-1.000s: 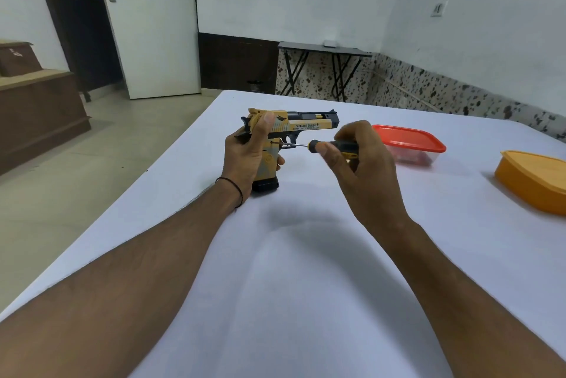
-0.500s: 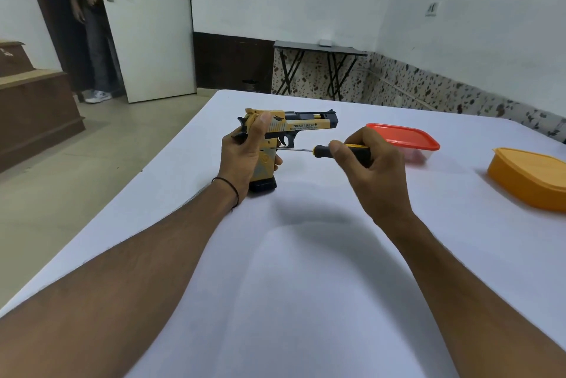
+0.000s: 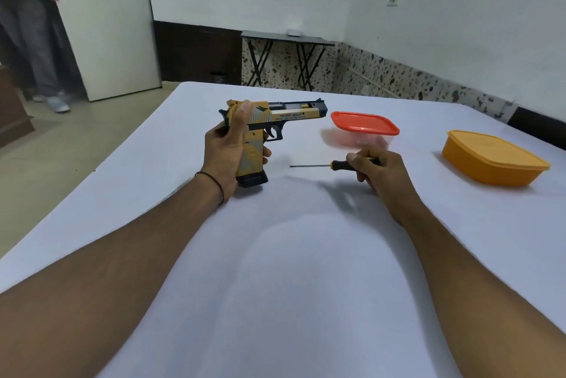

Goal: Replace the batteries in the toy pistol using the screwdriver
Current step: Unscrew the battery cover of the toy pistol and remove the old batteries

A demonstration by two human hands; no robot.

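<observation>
Head view shows us our left hand [image 3: 228, 148] clenched round the grip of the toy pistol [image 3: 288, 112], held upright low over the white table [image 3: 306, 270], barrel pointing right. Our right hand [image 3: 382, 172] grasps the screwdriver [image 3: 318, 165] by its handle, tip apart from the pistol. Just beyond sits a red-lidded box [image 3: 364, 123], with an orange tub [image 3: 493, 160] further right. A person [image 3: 27, 25] stands by the door [image 3: 107, 25].

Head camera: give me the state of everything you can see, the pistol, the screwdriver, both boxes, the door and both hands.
Toy pistol: upright, barrel pointing right.
Screwdriver: level, tip towards the pistol but apart from it.
Left hand: grips the pistol's handle.
Right hand: holds the screwdriver's handle.
Red box: lid on.
Orange box: lid on.
Door: open.
</observation>
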